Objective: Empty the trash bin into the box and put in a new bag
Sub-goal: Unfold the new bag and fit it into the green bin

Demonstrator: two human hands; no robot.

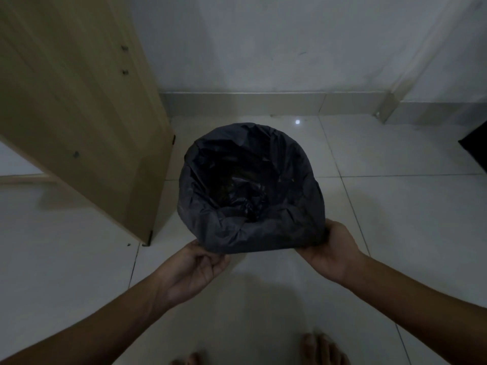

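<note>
Two hands meet the trash bin at its near edge. Our left hand [196, 270] pinches the black bag [263, 238] folded over the bin's near-left rim; our right hand [326, 252] curls around the near-right side. The trash bin [250, 188] stands on the tiled floor [395, 206], with a wooden cabinet [79, 114] just to its left.

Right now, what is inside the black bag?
Inside the black bag only dark crumpled plastic and some unclear dark bits show at the bottom. The bag covers the bin completely, so the bin cannot be seen.
</note>
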